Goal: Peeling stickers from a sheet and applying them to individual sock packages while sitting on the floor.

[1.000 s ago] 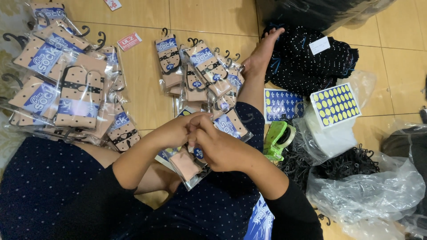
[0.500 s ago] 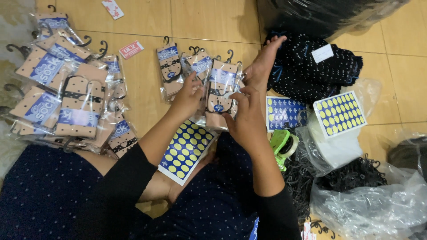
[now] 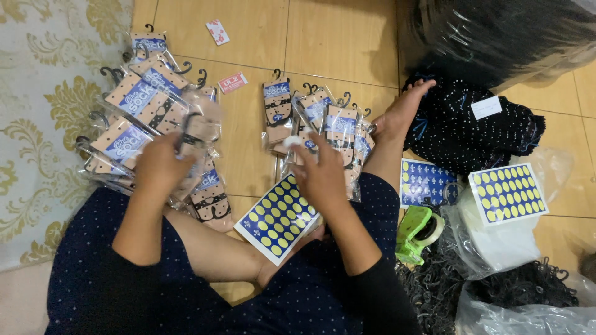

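Note:
My left hand (image 3: 162,162) is shut on a beige sock packet (image 3: 200,131), blurred, at the edge of the left pile of packets (image 3: 133,102). Each packet is a clear bag with a blue label and a black hook. My right hand (image 3: 320,172) lies on the middle pile of sock packets (image 3: 340,124), fingers stretched over the top packet and not gripping it. A blue sheet of yellow round stickers (image 3: 277,218) rests on my lap between my arms.
My bare foot (image 3: 400,115) touches a bundle of black dotted socks (image 3: 481,133). To the right lie two more sticker sheets (image 3: 508,193), a green tape dispenser (image 3: 417,232), loose black hooks (image 3: 434,291) and clear plastic bags (image 3: 534,316). A patterned carpet (image 3: 37,124) borders the left.
Both hands set a sock packet on the middle pile. My left hand then swung left to the other pile and took a packet. The view shifted left.

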